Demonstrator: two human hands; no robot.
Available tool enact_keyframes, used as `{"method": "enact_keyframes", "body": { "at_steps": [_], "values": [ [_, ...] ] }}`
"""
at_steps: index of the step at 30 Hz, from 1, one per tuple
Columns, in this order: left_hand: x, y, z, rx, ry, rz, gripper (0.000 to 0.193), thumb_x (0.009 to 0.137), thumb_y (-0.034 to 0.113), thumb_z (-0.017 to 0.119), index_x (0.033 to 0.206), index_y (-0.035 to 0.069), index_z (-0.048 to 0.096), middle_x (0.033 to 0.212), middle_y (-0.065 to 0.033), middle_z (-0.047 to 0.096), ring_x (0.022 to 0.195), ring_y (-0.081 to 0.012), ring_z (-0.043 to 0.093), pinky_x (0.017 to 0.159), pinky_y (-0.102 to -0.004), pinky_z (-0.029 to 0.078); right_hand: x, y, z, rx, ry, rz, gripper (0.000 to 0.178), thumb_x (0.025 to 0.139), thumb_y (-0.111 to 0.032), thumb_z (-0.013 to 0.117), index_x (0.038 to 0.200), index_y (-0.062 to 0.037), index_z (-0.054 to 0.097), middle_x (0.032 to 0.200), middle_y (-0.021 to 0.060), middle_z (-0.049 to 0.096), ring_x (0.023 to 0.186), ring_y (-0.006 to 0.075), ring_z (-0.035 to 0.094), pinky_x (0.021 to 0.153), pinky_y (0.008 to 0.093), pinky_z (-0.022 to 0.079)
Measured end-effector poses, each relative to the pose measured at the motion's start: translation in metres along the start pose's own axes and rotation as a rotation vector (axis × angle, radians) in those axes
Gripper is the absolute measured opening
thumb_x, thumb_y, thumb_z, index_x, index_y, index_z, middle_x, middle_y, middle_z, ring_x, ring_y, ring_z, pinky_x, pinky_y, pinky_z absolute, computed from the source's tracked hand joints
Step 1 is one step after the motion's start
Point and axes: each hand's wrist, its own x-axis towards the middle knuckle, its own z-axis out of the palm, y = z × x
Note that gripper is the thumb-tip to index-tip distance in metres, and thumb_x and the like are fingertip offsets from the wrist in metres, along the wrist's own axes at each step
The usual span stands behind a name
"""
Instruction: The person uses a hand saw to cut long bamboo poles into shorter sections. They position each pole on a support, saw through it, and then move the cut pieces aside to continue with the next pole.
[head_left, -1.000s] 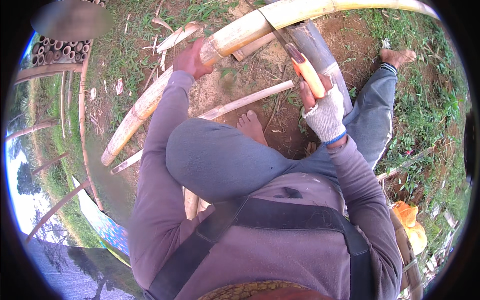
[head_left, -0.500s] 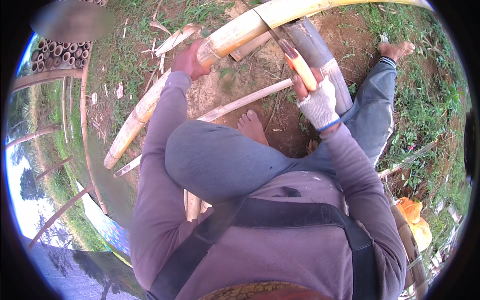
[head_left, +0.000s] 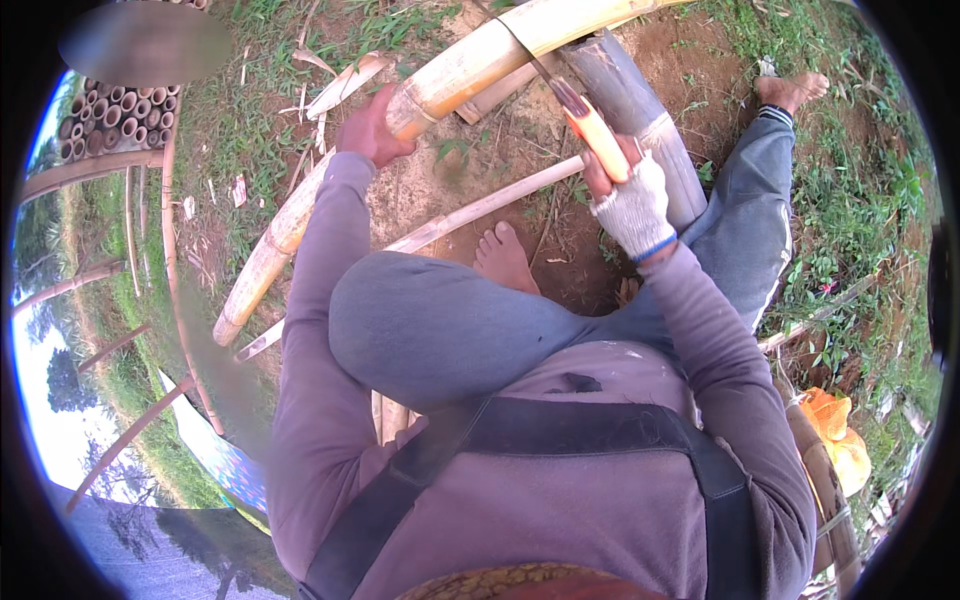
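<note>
A thick yellowish bamboo pole [head_left: 465, 72] slants across the upper part of the view, from near left to far right. My bare left hand [head_left: 374, 130] is closed round it, left of the blade. In my right hand [head_left: 632, 192], which wears a white knitted glove with fingertips bare, is the orange handle of a thin-bladed saw [head_left: 598, 140]. Its dark, narrow blade lies across the bamboo, seen nearly edge-on, so its teeth do not show. Under the pole, beside the blade, lies a thick greyish bamboo log [head_left: 640, 105].
A thin bamboo strip [head_left: 490, 205] runs between my legs and the log. My bare left foot [head_left: 505, 262] rests near it; the right leg stretches out rightward. Split bamboo husk [head_left: 348, 84] lies on the grass. Stacked cut bamboo tubes [head_left: 118, 118] stand far left, an orange bag [head_left: 835, 435] at right.
The view has shifted slightly, so the bamboo's far right stretch now runs mostly out at the top. Both hands keep their holds, and the blade stays across the pole at about the same spot.
</note>
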Motion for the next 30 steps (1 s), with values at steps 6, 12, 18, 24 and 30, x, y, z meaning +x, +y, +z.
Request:
{"method": "enact_keyframes", "body": {
  "at_steps": [6,12,18,24,30],
  "values": [
    [-0.006,-0.002,0.001,-0.024,0.027,0.032,0.111,0.066,0.033,0.094,0.164,0.015,0.044,0.137,-0.0246,0.069,0.121,-0.0455,0.070,0.108,-0.0470,0.056,-0.123,-0.029,-0.101,0.004,-0.146,0.244,0.026,0.089,-0.010,0.077,0.112,0.0005,0.073,0.098,0.0172,0.071,0.084,0.0372,0.073,0.076,0.0454,0.060],
    [0.002,0.008,-0.001,-0.005,0.010,0.027,0.110,0.065,0.033,0.094,0.162,0.017,0.045,0.140,-0.0236,0.068,0.122,-0.0441,0.070,0.107,-0.0484,0.056,0.015,0.016,0.030,0.039,-0.004,0.139,0.014,0.095,-0.011,0.075,0.104,-0.0070,0.066,0.093,0.0133,0.065,0.080,0.0368,0.067,0.065,0.0499,0.054],
    [-0.003,-0.006,0.003,-0.014,0.018,0.014,0.111,0.065,0.034,0.094,0.162,0.016,0.045,0.135,-0.0248,0.071,0.120,-0.0435,0.071,0.107,-0.0478,0.057,-0.078,-0.007,-0.066,0.002,-0.074,-0.077,0.020,0.092,-0.004,0.076,0.109,-0.0113,0.069,0.102,0.0147,0.067,0.083,0.0352,0.070,0.066,0.0461,0.058],
    [0.002,-0.003,-0.002,-0.018,-0.018,0.027,0.112,0.064,0.034,0.093,0.163,0.014,0.045,0.131,-0.0258,0.073,0.119,-0.0432,0.072,0.107,-0.0459,0.057,-0.063,-0.001,-0.042,-0.050,-0.092,-0.007,0.016,0.092,-0.009,0.077,0.105,-0.0115,0.069,0.099,0.0147,0.066,0.082,0.0351,0.069,0.068,0.0456,0.056],
    [0.004,-0.006,-0.005,-0.040,-0.035,0.021,0.111,0.065,0.031,0.095,0.164,0.019,0.045,0.135,-0.0263,0.071,0.121,-0.0443,0.072,0.108,-0.0476,0.057,-0.027,0.002,-0.015,-0.078,-0.052,-0.084,0.014,0.093,-0.009,0.076,0.103,-0.0128,0.067,0.098,0.0118,0.065,0.081,0.0325,0.067,0.062,0.0446,0.054]
  ]
}}
